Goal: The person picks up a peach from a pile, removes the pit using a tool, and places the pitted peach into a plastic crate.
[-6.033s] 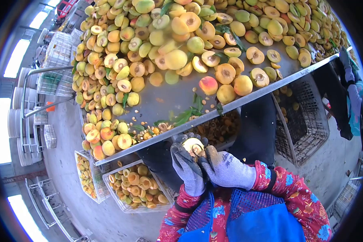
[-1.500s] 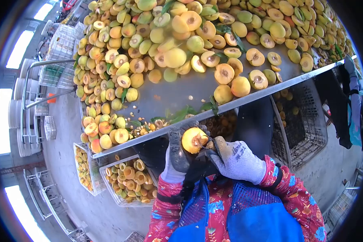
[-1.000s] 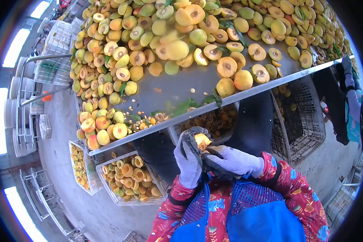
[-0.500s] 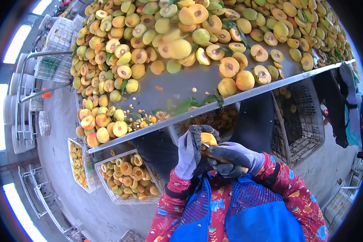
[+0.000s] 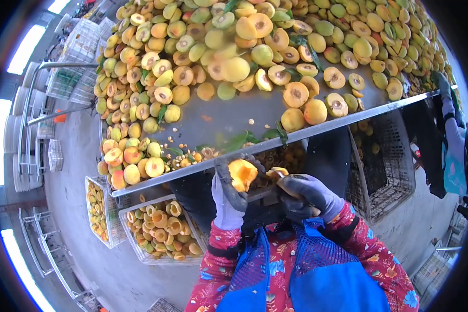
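Observation:
In my gloved left hand (image 5: 228,190) I hold a hollowed yellow peach half (image 5: 243,174), its scooped side facing up, just in front of the table edge. My gloved right hand (image 5: 304,195) is closed round a small pitting tool (image 5: 315,211), whose handle end pokes out below the fingers. Most of the tool is hidden by the glove. A scrap of cut peach (image 5: 277,171) sits at the tool's tip, apart from the peach half. Beyond both hands lies the metal table (image 5: 213,114), heaped with halved and whole peaches.
A white crate (image 5: 156,255) of hollowed peach halves stands on the floor at left, beside another crate (image 5: 109,234) of fruit. Under the table are pits and scraps (image 5: 281,156). A dark-lined crate (image 5: 385,161) stands at right. Another person's gloved arm (image 5: 447,99) reaches the table edge.
My hands, together before, have drawn apart. The left has moved left and turned the peach half so its hollow shows; the right has pulled the tool away with the scrap.

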Demonstrator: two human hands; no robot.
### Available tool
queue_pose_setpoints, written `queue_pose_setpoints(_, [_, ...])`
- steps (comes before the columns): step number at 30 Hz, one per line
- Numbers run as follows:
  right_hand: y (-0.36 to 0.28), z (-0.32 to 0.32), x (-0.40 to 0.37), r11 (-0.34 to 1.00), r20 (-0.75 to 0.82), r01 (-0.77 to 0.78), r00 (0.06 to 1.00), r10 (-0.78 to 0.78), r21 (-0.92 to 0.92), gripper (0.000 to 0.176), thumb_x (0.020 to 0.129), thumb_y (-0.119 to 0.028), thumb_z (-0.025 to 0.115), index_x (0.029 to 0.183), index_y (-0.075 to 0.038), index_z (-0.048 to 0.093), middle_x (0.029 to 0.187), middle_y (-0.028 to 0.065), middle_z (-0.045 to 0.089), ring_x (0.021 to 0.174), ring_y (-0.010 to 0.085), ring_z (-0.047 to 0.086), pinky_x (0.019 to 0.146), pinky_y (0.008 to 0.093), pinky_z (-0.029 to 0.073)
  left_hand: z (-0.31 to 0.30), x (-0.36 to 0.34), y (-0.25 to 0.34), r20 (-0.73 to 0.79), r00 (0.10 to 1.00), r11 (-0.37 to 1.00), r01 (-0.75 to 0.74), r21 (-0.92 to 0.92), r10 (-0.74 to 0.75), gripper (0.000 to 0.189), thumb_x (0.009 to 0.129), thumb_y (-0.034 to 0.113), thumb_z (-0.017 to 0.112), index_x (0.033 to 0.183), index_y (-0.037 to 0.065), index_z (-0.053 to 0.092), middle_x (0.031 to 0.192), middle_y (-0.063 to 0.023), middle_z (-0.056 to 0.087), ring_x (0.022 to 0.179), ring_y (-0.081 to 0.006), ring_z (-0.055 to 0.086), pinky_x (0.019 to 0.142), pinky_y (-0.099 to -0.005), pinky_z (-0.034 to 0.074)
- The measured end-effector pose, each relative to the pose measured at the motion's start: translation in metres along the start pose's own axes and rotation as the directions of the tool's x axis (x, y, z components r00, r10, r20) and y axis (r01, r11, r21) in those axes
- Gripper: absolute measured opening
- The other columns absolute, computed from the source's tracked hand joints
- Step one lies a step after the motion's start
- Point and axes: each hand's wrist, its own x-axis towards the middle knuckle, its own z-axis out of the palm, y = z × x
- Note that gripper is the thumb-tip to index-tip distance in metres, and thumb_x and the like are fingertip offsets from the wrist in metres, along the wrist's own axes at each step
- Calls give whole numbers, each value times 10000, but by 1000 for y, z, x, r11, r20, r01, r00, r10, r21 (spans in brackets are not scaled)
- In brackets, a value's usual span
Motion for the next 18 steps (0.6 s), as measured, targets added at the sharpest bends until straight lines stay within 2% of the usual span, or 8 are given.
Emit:
queue_pose_setpoints(2, [0,17,3,992,-120,85,988,-97,-97,342,983,-373,554,955,-33,576,574,-16,483,346,41,365,332,192,276,-20,-4,-4,-44,987,901,-125,415,157,397,1035,343,442,1163,-20,538,1052,-159,631,982,-269,649,882,-413,559])
queue_pose_setpoints(4, [-2,4,1,994,-69,40,997,-47,-98,349,979,-376,561,961,-29,591,589,-17,500,355,37,375,340,192,279,-33,-1,-10,-86,977,885,-137,445,194,366,1021,304,480,1166,-25,550,1055,-159,630,986,-269,650,881,-419,562])
queue_pose_setpoints(7, [-7,6,-4,998,-33,14,999,-16,-57,363,975,-385,565,955,-25,609,596,-18,510,358,37,383,342,197,279,-22,-2,-5,-84,995,991,-42,127,53,220,935,95,607,1119,-25,597,1056,-143,634,965,-222,654,870,-362,561])
queue_pose_setpoints(10, [-8,9,-1,991,-20,-26,1000,24,-133,393,962,-429,576,961,-39,624,605,-32,507,405,35,394,381,194,288,-4,-9,2,49,999,822,-16,570,-15,200,870,2,651,1067,-17,629,1038,-123,643,948,-183,643,860,-305,538])
queue_pose_setpoints(11, [-7,11,2,983,-27,-37,999,32,-178,399,958,-440,578,965,-44,628,607,-37,504,421,33,396,395,190,292,2,-12,3,-26,997,850,79,521,-77,198,834,-30,670,1029,-5,650,1014,-95,651,932,-146,627,846,-272,512])
queue_pose_setpoints(14, [-3,14,10,977,-62,-28,998,15,-214,408,998,-408,509,1016,-16,620,539,-54,434,373,29,350,366,194,259,-2,-14,0,122,983,509,-176,843,138,210,827,-14,674,1034,6,647,996,-74,657,922,-145,633,839,-277,509])
queue_pose_setpoints(15, [-1,12,11,983,-59,-49,997,40,-175,399,1001,-402,504,1019,-20,620,542,-51,440,376,30,357,369,192,261,-2,-13,0,176,973,492,-227,841,149,242,784,9,710,1012,13,630,979,-126,645,904,-256,652,811,-334,507])
queue_pose_setpoints(18, [5,3,19,950,-68,-47,997,27,-310,382,1009,-380,493,1034,-20,618,590,-29,490,443,48,435,415,193,312,-3,-11,6,182,981,492,-189,850,62,219,779,18,712,982,11,630,940,-130,650,899,-271,655,808,-338,508])
